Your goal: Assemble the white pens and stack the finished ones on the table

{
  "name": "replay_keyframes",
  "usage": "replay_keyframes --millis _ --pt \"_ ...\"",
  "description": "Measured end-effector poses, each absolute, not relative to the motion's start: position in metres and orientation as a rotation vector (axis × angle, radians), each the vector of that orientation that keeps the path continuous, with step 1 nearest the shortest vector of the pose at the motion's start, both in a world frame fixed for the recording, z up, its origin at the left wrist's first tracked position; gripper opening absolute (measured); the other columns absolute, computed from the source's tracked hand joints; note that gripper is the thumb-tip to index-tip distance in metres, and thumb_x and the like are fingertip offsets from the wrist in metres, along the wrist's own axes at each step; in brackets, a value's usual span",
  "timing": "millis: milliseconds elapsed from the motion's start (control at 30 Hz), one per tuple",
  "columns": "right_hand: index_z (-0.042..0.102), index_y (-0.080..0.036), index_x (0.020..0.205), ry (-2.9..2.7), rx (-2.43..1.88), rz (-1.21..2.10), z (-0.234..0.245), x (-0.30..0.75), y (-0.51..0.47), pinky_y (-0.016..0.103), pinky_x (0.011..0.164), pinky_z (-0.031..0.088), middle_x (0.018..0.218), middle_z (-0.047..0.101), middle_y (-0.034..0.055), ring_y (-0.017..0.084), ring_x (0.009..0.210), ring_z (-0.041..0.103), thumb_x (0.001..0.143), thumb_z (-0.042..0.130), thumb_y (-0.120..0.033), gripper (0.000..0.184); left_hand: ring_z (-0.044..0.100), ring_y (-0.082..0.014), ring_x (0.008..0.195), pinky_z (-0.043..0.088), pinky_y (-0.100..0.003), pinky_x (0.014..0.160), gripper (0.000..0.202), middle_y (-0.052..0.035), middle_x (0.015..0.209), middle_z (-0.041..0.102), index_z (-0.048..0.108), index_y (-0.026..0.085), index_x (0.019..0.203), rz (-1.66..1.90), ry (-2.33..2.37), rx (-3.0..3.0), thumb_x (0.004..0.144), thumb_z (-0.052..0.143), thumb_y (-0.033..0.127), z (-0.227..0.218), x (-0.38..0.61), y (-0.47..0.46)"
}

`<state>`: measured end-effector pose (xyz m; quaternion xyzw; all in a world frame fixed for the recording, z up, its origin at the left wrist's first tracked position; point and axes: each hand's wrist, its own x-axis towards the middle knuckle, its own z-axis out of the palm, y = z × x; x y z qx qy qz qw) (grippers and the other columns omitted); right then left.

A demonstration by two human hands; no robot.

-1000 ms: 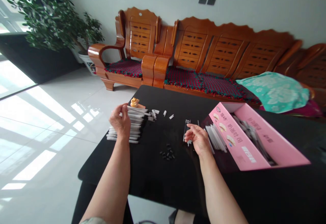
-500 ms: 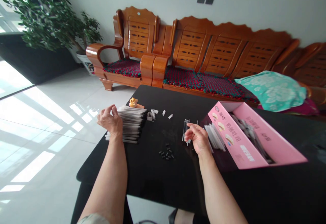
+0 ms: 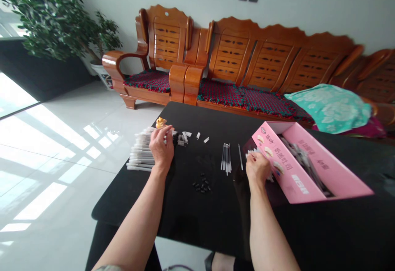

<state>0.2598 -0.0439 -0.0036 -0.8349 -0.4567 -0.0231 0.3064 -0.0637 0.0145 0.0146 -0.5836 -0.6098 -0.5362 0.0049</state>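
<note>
Centre left on the table [image 3: 191,221], the left hand [image 3: 161,147] curls its fingers together over the tube stack [image 3: 140,156], while centre right the right hand [image 3: 257,167] digs bent fingers into loose tubes [image 3: 251,152] beside the pink box [image 3: 308,168], and I cannot tell either grip.

The left grip [image 3: 161,147] lies palm-down over the right end of a stack of white pen barrels [image 3: 138,156] at the left edge of the black bench [image 3: 185,217]. Its fingertips are close to a small orange figurine [image 3: 161,122]. The right grip [image 3: 256,167] rests, fingers curled, on a pile of white tubes [image 3: 251,152] just beside the pink cardboard box [image 3: 308,172]. Between the two lie thin refills [image 3: 226,158] and, nearer the person, small black caps [image 3: 202,186].
</note>
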Motion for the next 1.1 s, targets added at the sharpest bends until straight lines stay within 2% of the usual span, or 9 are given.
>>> replay_keyframes --millis 133,367,667,833,1000,1100 --pt "0.076 -0.016 0.093 -1.148 -2.417 -0.026 0.002 0.260 -0.045 0.038 0.065 0.047 0.087 0.074 0.0178 0.035 0.081 0.068 0.080 0.055 -0.030 0.029 0.063 -0.0145 0.083 0.047 -0.024 0.078 0.024 -0.0043 0.098 0.068 0.071 0.020 0.102 -1.685 -1.787 -2.212 0.093 0.049 0.027 0.010 -0.039 0.010" --pt "0.074 -0.019 0.095 -1.465 -2.493 0.008 -0.004 0.242 -0.042 0.033 0.065 0.045 0.084 0.074 0.0143 0.028 0.079 0.069 0.084 0.057 -0.031 0.024 0.062 -0.0127 0.075 0.047 -0.022 0.073 0.023 -0.0031 0.092 0.069 0.072 0.021 0.097 -1.632 -1.806 -2.294 0.091 0.050 0.023 0.005 -0.037 0.010" --pt "0.069 -0.020 0.101 -1.709 -2.266 0.054 -0.009 0.207 -0.043 0.029 0.068 0.043 0.085 0.074 0.0107 0.024 0.083 0.069 0.087 0.055 -0.027 0.021 0.062 -0.0132 0.070 0.048 -0.023 0.069 0.022 -0.0041 0.090 0.069 0.072 0.020 0.094 -1.560 -1.858 -2.371 0.090 0.051 0.023 0.000 -0.031 0.012" --pt "0.071 -0.021 0.100 -1.701 -2.193 0.107 -0.009 0.203 -0.042 0.028 0.069 0.045 0.085 0.075 0.0095 0.023 0.083 0.070 0.088 0.053 -0.029 0.023 0.063 -0.0142 0.072 0.048 -0.024 0.072 0.022 -0.0045 0.090 0.069 0.072 0.020 0.094 -1.548 -1.863 -2.350 0.089 0.051 0.022 -0.002 -0.032 0.013" --pt "0.072 -0.018 0.097 -1.431 -2.406 -0.066 0.000 0.232 -0.044 0.033 0.066 0.046 0.083 0.074 0.0139 0.028 0.080 0.070 0.086 0.054 -0.029 0.023 0.062 -0.0145 0.070 0.047 -0.024 0.069 0.020 -0.0042 0.086 0.068 0.072 0.020 0.092 -1.459 -1.873 -2.398 0.086 0.053 0.020 -0.005 -0.033 0.013" --pt "0.073 -0.018 0.091 -1.324 -2.571 -0.039 0.004 0.251 -0.047 0.038 0.066 0.048 0.086 0.074 0.0169 0.031 0.080 0.070 0.084 0.058 -0.033 0.023 0.061 -0.0145 0.069 0.047 -0.024 0.068 0.018 -0.0040 0.083 0.067 0.073 0.019 0.090 -1.404 -1.857 -2.475 0.084 0.056 0.018 -0.007 -0.031 0.013"
